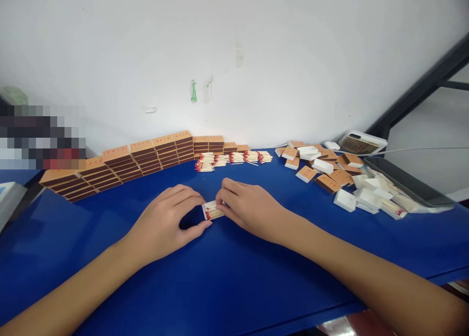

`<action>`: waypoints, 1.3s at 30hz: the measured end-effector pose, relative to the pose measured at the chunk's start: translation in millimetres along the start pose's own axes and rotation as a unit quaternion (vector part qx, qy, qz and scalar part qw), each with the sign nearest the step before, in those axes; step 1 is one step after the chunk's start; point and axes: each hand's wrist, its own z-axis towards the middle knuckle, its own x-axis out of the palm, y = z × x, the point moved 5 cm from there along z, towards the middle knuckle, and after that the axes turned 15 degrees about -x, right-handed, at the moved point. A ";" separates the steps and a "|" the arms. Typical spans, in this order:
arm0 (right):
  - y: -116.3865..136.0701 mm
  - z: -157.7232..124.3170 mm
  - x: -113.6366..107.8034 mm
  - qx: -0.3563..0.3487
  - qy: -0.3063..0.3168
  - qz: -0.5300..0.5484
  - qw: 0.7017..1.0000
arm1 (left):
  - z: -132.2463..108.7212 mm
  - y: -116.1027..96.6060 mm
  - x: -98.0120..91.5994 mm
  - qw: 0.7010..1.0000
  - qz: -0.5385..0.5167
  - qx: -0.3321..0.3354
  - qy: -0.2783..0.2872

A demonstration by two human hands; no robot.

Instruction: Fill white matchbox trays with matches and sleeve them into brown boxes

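A small white matchbox tray lies on the blue table in front of me, with several red-tipped matches in it. My left hand grips the tray's left end between thumb and fingertips. Over its right end, the fingers of my right hand are pressed together, hiding that part; what they pinch, if anything, is hidden. Just beyond my hands lie several small piles of matches, spread in a row.
Stacked matchboxes line the wall from the left to the middle. At the right is a heap of orange sleeves and white trays, beside a dark flat phone-like device. A white-edged device leans near the black frame.
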 end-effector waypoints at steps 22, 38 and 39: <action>-101.6 -36.4 -6.1 0.132 -0.136 0.032 0.981 | 1.5 0.9 0.1 1.000 -0.005 -0.008 0.012; -181.2 -78.5 -1.6 0.194 -0.023 -0.013 0.981 | 0.5 5.8 -1.0 1.000 -0.014 -0.014 0.011; -181.4 -78.5 -1.6 0.194 -0.024 -0.014 0.981 | 0.6 6.1 -0.9 1.000 -0.014 -0.015 0.013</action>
